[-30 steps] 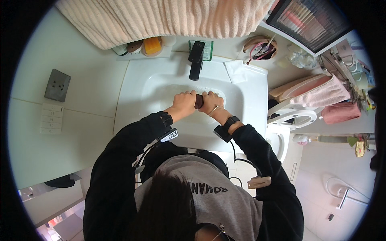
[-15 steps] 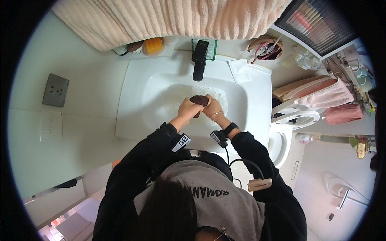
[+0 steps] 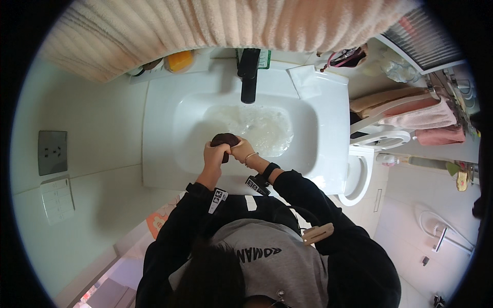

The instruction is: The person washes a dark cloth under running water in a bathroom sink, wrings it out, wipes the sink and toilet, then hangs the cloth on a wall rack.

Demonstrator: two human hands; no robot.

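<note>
Both hands hold a dark brown, soft-looking bundle (image 3: 225, 139) over the near left part of the white sink (image 3: 328, 138). My left hand (image 3: 213, 155) is wrapped round its left side, and my right hand (image 3: 243, 150) grips the right. Part of the bundle pokes out below the fingers; its exact kind cannot be made out. Foamy, rippling water (image 3: 264, 131) lies in the basin to the right of the hands. Above the basin stands a black tap (image 3: 249, 77), apart from both hands.
A folded white sheet (image 3: 304, 82) lies on the sink's back right corner. Along the back are a yellow item (image 3: 179, 61) and a hanging beige towel (image 3: 205, 25). A toilet (image 3: 359, 177) stands to the right, and a wall socket (image 3: 53, 153) is at left.
Both hands have moved left and toward me with the brown bundle, away from below the tap. More of the rippling water shows now. The whole view has shifted slightly.
</note>
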